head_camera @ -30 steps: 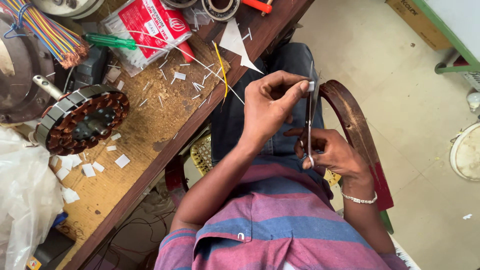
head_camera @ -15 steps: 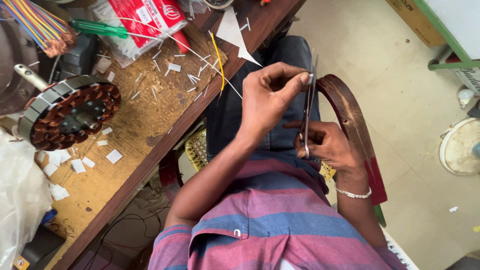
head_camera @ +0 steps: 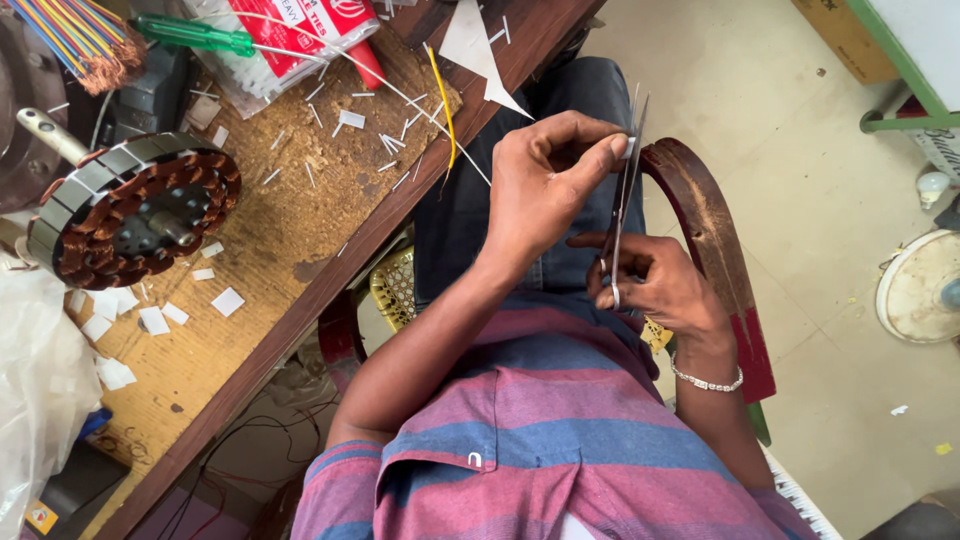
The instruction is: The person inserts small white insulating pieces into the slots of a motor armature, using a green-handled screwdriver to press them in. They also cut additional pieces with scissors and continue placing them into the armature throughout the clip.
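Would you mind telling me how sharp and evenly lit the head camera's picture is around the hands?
Head view: soft, even daylight, with no hard shadows on the pale floor; the left hand and right hand are in focus, the thin metal scissors slightly smeared along the blades; the copper-wound round motor stator is sharp; straight edges bow towards the frame's corners.

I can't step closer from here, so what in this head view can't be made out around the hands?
- Small white piece at the left hand fingertips: too small to identify.
- Scissors handles: hidden inside the right hand grip.
- Wire bundle: cut off by the top edge.
- Fan: cut off at right.
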